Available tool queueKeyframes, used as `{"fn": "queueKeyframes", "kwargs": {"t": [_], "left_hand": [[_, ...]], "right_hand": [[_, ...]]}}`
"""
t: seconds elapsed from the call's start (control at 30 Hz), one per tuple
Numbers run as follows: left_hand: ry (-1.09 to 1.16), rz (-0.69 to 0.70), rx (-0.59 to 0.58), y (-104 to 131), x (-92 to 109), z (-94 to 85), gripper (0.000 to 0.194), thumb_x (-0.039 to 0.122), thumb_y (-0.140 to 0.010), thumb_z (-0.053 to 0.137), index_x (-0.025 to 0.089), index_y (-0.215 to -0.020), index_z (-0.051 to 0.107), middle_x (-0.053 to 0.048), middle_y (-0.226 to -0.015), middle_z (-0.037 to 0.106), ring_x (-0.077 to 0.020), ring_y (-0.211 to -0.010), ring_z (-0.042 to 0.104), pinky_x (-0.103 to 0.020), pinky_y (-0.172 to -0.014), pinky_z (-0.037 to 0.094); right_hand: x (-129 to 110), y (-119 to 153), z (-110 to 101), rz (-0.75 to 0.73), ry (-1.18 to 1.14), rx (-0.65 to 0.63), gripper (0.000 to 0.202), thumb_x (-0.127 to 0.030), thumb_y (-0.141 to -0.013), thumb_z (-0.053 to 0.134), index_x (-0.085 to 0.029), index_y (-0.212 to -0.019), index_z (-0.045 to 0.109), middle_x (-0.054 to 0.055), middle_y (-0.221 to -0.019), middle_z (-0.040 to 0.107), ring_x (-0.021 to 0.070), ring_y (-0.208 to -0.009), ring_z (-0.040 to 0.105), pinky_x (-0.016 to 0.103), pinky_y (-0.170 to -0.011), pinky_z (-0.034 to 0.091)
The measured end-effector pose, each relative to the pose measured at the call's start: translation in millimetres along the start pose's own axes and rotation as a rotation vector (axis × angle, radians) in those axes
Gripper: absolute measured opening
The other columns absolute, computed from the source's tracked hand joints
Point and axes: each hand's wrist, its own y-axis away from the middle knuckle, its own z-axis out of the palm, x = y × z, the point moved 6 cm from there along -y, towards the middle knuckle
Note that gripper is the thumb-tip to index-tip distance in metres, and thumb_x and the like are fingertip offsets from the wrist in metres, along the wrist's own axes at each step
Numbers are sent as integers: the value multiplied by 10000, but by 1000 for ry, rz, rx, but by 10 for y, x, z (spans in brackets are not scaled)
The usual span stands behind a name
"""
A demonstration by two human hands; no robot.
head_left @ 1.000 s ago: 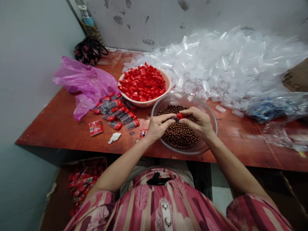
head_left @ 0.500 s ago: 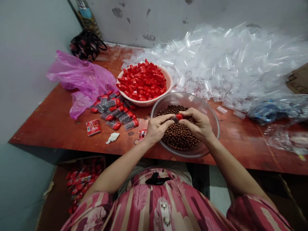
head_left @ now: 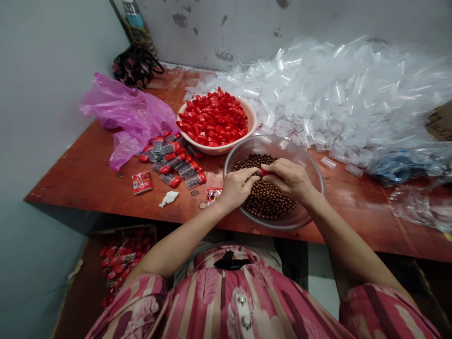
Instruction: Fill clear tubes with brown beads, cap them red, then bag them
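Over a clear plastic bowl [head_left: 310,212] of small round brown balls [head_left: 270,202], my two hands meet around one small tube with a red cap [head_left: 262,172]. My left hand [head_left: 239,186] pinches its dark, filled end between thumb and fingers. On the red cap, the fingers of my right hand [head_left: 287,178] are closed and cover most of it. Left of the bowl lies a pile of filled clear tubes with red caps [head_left: 176,162]. Behind it stands a pale pink bowl [head_left: 252,123] heaped with loose red caps [head_left: 213,117].
A big heap of clear empty tubes [head_left: 318,94] fills the back right. A pink plastic bag [head_left: 130,113] and a dark floral pouch [head_left: 136,66] lie at left. Red packet [head_left: 141,182] and white scrap [head_left: 168,198] sit near the front edge. Below is a box of red items [head_left: 123,259].
The view has shifted slightly, so the table things appear a little further right. My right fingers have closed further over the red cap, hiding more of it.
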Motion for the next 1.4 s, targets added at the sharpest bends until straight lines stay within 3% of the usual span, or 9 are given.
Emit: {"fn": "queueKeyframes", "kwargs": {"t": [0.17,0.37,0.5,0.7,0.83,0.93,1.03,1.2,1.4], "left_hand": [[302,-72,48,-58,-79,-24,254,285,-838,591,184,-1035,716,-53,-1056,738,-195,-993,671,-300,-925,495],[568,-183,54,-75,-179,-8,365,381,-759,692,133,-1025,718,-94,-1044,740,-222,-958,678,-348,-914,503],[548,-169,49,-80,-176,-4,356,367,-763,691,146,-1039,730,-80,-1080,736,-235,-1018,669,-359,-963,488],[363,-49,10,-45,-46,2,245,268,-815,632,177,-1011,746,-53,-1059,746,-203,-996,687,-322,-956,498],[327,5,-34,9,40,40,245,260,-836,622,159,-1025,739,-72,-1057,746,-191,-983,688,-299,-942,504],[273,21,-43,17,43,29,263,260,-876,578,191,-1087,720,-46,-1120,727,-169,-1039,666,-282,-983,481],[119,1,-31,24,47,-16,233,252,-878,587,246,-1061,732,-18,-1150,710,-168,-1149,608,-294,-1061,423],[31,-2,30,43,89,-103,231,234,-864,614,280,-1057,733,-20,-1097,713,-183,-1228,543,-344,-1118,369],[105,50,100,44,35,-147,249,223,-879,572,247,-1075,724,-48,-1138,699,-195,-1189,565,-357,-1078,420]], "right_hand": [[140,83,-78,314,-590,111,393,-402,-755,752,-246,-1103,656,50,-987,739,211,-863,705,368,-801,566],[163,295,23,419,-1124,108,440,-365,-728,783,-284,-1143,661,58,-1240,672,236,-1002,698,447,-924,558],[226,330,10,493,-1144,120,397,-342,-732,783,-276,-1108,678,54,-1188,701,227,-945,716,451,-910,567],[459,248,-161,526,-936,91,321,-389,-637,836,-234,-892,717,42,-853,764,193,-670,710,346,-653,601],[625,212,-36,596,-720,-24,238,-359,-701,776,-267,-918,741,50,-966,750,224,-884,701,339,-822,572],[626,197,287,652,-936,-205,312,-409,-775,684,-302,-1066,719,88,-1167,698,244,-1015,679,343,-807,572],[494,189,493,702,-1192,-263,363,-461,-756,680,-319,-1089,709,104,-1137,705,250,-890,714,374,-694,588],[255,135,533,738,-1325,-132,157,-452,-729,710,-302,-761,742,53,-794,747,227,-722,710,394,-741,594],[76,52,629,831,-1473,5,159,-399,-659,782,-277,-726,706,-23,-723,723,209,-773,694,425,-845,573]]}}
